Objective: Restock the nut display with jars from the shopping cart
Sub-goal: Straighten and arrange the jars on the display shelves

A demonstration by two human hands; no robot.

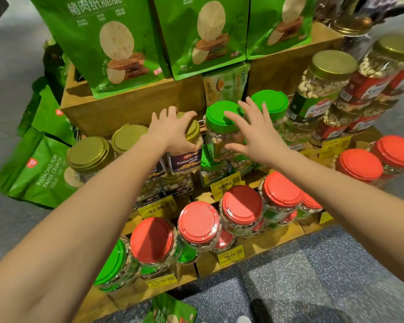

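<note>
left hand (173,132) grips gold-lidded jar (187,160), green-lidded jar (218,121) just beside.

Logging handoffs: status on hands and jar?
Left hand grips gold-lid Premium Nut Mix jar. Right hand open beside green-lid jar. Gold-lid jars crowd its left.

One wide-angle camera, worn on the head, looks forward and steeply down along both outstretched arms. It sits near. The left hand (170,132), gripping a gold-lidded jar (187,159), and the spread right hand (254,134) lie mid-frame. The wooden display (131,106) spreads beyond and beneath the hands, with grey floor (313,276) nearer the wearer.
</note>
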